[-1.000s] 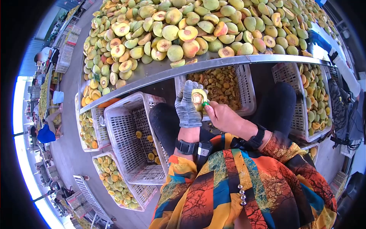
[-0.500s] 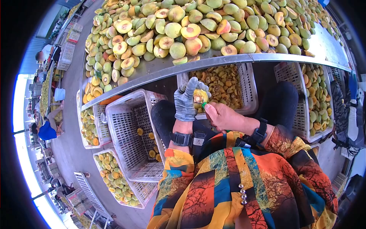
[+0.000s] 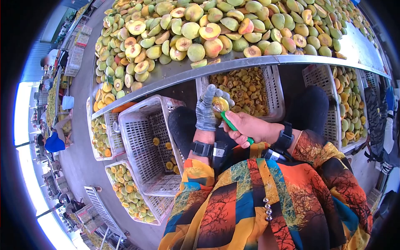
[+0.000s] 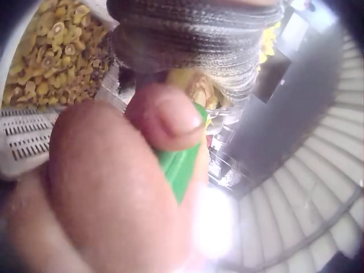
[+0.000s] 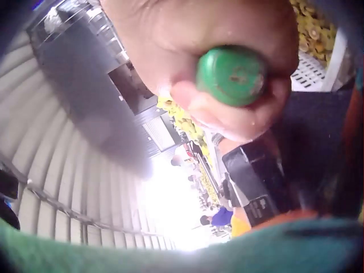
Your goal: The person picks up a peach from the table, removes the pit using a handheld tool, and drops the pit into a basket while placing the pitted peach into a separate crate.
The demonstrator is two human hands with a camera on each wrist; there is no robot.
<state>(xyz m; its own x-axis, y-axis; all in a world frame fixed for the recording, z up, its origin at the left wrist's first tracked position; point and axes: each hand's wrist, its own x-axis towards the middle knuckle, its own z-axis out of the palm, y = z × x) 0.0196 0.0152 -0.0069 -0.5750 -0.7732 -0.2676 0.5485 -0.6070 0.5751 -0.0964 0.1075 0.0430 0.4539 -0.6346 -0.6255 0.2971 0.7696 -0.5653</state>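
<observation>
My left hand [image 3: 205, 111], in a grey knitted glove, holds a yellow-fleshed peach half [image 3: 220, 101] with its cut face toward my right hand. My bare right hand [image 3: 256, 127] grips a green-handled pitting tool [image 3: 230, 122], its small metal tip right at the middle of the peach half. In the left wrist view, the thumb lies along the green handle [image 4: 181, 170], and the glove [image 4: 187, 45] covers much of the fruit. The right wrist view shows the rounded handle end [image 5: 230, 77] sticking out of the curled fingers.
Ahead, a metal-edged table [image 3: 187, 80] bears a big heap of halved peaches [image 3: 196, 52]. Below its edge stands a crate [image 3: 275, 93] of cut pieces. Left of my knees is a white crate [image 3: 137, 129] with a few peach halves; another filled crate [image 3: 318, 77] stands right.
My right hand has turned, so more of the green handle shows below its fingers. The tool's tip has stayed at the peach half, which has tilted in my left hand.
</observation>
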